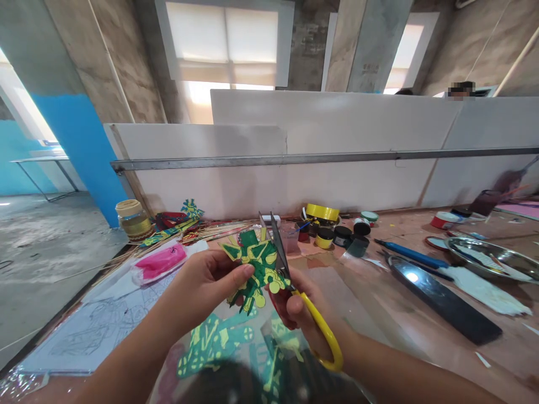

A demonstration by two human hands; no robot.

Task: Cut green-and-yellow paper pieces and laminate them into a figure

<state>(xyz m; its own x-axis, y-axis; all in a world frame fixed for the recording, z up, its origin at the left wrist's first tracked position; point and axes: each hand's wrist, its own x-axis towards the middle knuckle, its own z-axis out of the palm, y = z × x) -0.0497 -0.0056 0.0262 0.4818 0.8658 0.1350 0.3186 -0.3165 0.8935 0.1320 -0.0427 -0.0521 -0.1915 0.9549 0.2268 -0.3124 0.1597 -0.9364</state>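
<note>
My left hand (219, 276) pinches a green and yellow painted cutout (257, 259) between thumb and fingers, above the table. My right hand (309, 300) is closed round scissors (326, 331) with a yellow handle loop. Their blades (278, 238) point up and stand apart at the right edge of the cutout. Something red shows by my right thumb, partly covered by the hand. Beneath both hands lie more green and yellow painted pieces (223, 336) on a pale, glossy sheet.
A pink packet (162, 261) lies on line drawings (113, 320) at left. Behind stand a lidded jar (133, 220), thin sticks and paint pots (324, 238). On the right are a blue-handled tool (410, 252), a long dark object (446, 297) and a metal bowl (505, 247). A white partition (357, 129) rises behind.
</note>
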